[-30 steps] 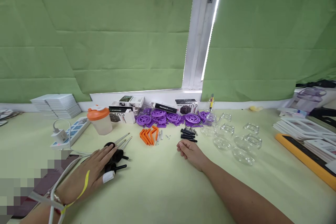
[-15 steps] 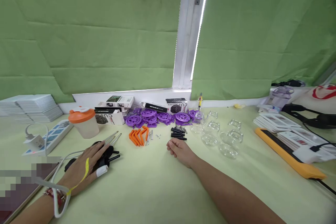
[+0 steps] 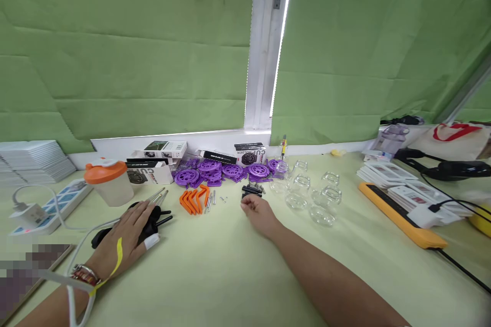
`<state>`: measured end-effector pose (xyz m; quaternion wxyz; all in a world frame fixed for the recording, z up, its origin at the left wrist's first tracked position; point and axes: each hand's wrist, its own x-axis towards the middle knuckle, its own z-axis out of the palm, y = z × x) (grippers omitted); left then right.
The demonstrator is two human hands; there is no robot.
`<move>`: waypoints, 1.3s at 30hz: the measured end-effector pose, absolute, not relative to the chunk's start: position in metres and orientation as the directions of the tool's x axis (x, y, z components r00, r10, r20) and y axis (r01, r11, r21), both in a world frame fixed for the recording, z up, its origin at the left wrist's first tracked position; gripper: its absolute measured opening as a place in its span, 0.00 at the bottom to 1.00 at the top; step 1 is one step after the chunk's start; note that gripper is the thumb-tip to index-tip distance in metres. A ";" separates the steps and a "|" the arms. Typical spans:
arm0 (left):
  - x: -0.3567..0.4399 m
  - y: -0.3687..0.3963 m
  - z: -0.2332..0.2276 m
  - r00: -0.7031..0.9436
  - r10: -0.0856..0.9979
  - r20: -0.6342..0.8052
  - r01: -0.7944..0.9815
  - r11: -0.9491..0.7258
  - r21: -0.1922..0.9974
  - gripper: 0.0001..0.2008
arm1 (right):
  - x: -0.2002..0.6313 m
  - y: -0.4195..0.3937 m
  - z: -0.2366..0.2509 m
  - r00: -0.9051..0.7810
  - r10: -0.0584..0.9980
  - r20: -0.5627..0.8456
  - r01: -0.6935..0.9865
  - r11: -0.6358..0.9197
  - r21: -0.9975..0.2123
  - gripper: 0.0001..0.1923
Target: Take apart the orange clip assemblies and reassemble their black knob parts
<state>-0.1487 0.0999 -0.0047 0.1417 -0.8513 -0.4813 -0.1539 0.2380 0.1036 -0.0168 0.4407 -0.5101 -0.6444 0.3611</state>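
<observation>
My left hand lies flat, fingers stretched forward, over a black object with black prongs; thin metal shafts show beyond its fingertips. A white wrap covers its thumb. My right hand is closed, fingertips together, at the near side of several black rods, partly covering them. Anything in its fingers is hidden. Small springs lie behind the rods. To the left are tiny bits, metal pins and bent orange plastic pieces. Purple wheel-shaped parts are heaped behind.
Clear rounded pieces stand to the right, near an orange power strip and white stacked items. Printed boxes line the back. An orange-lidded cup and a white power strip are left; a white cable passes my left wrist.
The view has swung slightly right. My right hand has moved forward to the black rods and now overlaps their near side. My left hand stays flat on the black object.
</observation>
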 end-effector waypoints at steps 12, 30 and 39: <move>-0.021 0.075 0.018 0.651 0.627 0.428 0.668 -0.741 0.069 0.24 | 0.268 0.119 -0.014 -0.019 0.961 0.275 0.793 0.182 -0.582 0.06; 0.042 0.094 -0.016 0.391 0.880 0.271 0.510 -0.452 0.732 0.15 | 0.253 0.113 -0.017 -0.144 0.957 0.251 0.844 0.251 -0.474 0.08; 0.045 0.096 -0.013 0.419 0.884 0.206 0.226 -0.322 0.919 0.12 | 0.215 0.094 -0.030 -0.266 0.949 0.169 0.157 0.216 -0.964 0.07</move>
